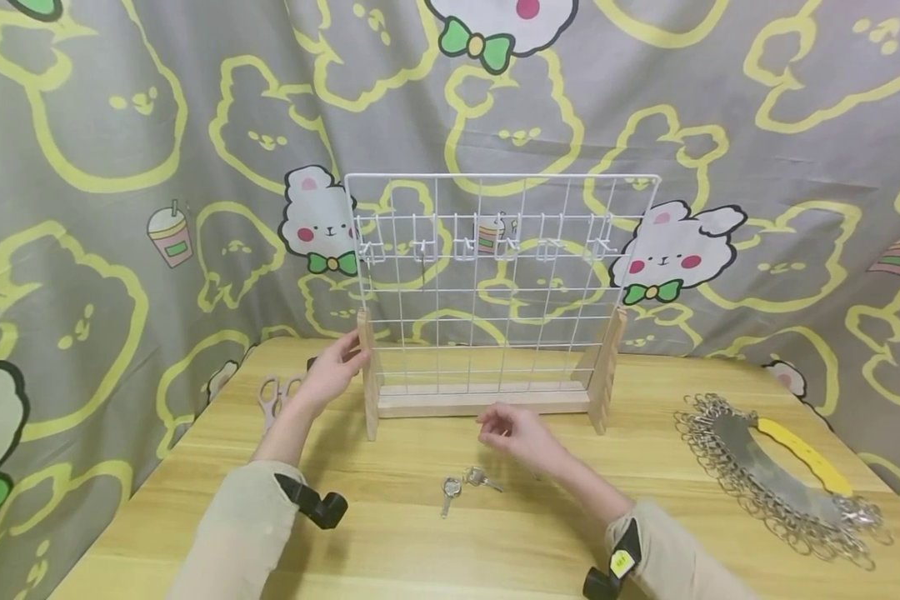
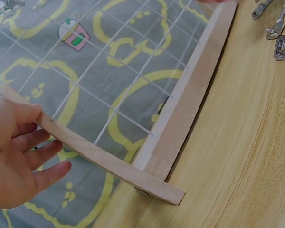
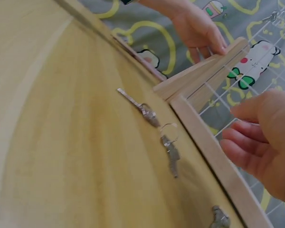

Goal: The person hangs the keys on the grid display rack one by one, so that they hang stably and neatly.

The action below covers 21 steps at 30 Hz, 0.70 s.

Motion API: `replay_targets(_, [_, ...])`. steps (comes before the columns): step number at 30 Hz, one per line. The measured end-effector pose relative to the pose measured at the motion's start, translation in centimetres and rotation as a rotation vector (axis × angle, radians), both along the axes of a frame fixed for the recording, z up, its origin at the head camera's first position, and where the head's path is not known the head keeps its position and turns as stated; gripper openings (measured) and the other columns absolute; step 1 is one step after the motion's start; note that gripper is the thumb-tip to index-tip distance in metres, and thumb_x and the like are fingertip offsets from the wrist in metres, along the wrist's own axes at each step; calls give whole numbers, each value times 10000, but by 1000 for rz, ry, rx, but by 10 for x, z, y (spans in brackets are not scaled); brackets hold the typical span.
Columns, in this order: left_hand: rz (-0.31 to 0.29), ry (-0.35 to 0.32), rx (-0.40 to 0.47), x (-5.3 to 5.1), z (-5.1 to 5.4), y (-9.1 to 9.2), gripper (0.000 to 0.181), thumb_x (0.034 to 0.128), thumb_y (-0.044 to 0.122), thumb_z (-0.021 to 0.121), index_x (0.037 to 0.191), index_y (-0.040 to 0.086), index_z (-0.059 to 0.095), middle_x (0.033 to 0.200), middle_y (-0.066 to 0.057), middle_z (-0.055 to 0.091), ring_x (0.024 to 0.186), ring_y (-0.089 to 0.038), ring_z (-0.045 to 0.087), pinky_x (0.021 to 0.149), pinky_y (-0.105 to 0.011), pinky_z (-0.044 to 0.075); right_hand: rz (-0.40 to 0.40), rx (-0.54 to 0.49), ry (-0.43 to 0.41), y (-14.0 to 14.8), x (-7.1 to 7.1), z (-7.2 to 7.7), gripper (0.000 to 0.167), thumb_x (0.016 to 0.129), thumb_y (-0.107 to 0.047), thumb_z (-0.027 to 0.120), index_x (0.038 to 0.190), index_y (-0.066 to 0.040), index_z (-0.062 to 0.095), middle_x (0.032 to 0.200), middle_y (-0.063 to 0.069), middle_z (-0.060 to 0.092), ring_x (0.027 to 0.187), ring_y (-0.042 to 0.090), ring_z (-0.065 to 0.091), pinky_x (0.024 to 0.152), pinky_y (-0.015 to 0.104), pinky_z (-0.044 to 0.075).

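Observation:
A white wire grid rack (image 1: pixel 503 291) stands upright in a wooden base (image 1: pixel 487 407), with several hooks (image 1: pixel 507 247) along its upper part. My left hand (image 1: pixel 333 367) touches the left wooden post (image 2: pixel 118 168); the thumb lies at its edge and the other fingers are spread, fairly straight. My right hand (image 1: pixel 523 437) hovers before the base, its fingers loosely curled with nothing visible between them. Below it on the table lie two metal keys, one key (image 1: pixel 451 492) pointing toward me and another key (image 1: pixel 480 478) beside it. A third key (image 3: pixel 220 217) shows in the right wrist view.
To the right lies a curved grey piece (image 1: pixel 750 458) with a yellow strip (image 1: pixel 806 454) and many metal rings around it. Light purple scissors (image 1: pixel 272 398) lie left of the rack, partly behind my left arm. A patterned curtain (image 1: pixel 195 125) hangs behind the wooden table (image 1: pixel 390 533).

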State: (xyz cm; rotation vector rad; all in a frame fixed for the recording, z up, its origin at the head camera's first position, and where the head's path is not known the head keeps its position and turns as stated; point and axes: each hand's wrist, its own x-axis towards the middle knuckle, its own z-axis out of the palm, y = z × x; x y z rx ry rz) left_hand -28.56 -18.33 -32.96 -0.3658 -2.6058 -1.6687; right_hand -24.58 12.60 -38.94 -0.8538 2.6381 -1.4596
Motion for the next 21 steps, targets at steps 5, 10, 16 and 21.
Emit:
replay_targets(5, [-5, -12, 5, -1, -1, -1, 575, 998, 204, 428, 1471, 14, 162, 1478, -220, 243, 1330, -383, 268, 1067, -501, 273, 63, 46, -88, -2, 5, -10, 238, 809, -21, 655, 1033, 42, 603, 832, 21, 600, 761, 144, 553, 641, 215, 504])
replay_targets(10, [-1, -9, 3, 0, 0, 0, 571, 998, 202, 429, 1471, 18, 168, 1474, -221, 253, 1325, -383, 279, 1061, -513, 278, 109, 41, -160, -9, 8, -15, 207, 779, 24, 650, 981, 43, 605, 803, 53, 586, 709, 150, 545, 581, 207, 504])
replay_targets(16, [-9, -2, 13, 0, 1, 1, 566, 997, 183, 430, 1468, 6, 170, 1478, -212, 249, 1330, -372, 276, 1065, -485, 291, 113, 95, -142, -13, 9, -24, 154, 786, 4, 678, 931, -6, 627, 752, -10, 564, 647, 104, 526, 514, 207, 490])
replay_targets(21, [0, -9, 17, 0, 1, 1, 567, 996, 183, 431, 1467, 6, 170, 1480, -208, 246, 1332, -368, 275, 1067, -482, 289, 96, 174, -53, -16, 10, -26, 80, 788, -29, 686, 854, -63, 657, 724, -66, 565, 659, 75, 512, 576, 212, 466])
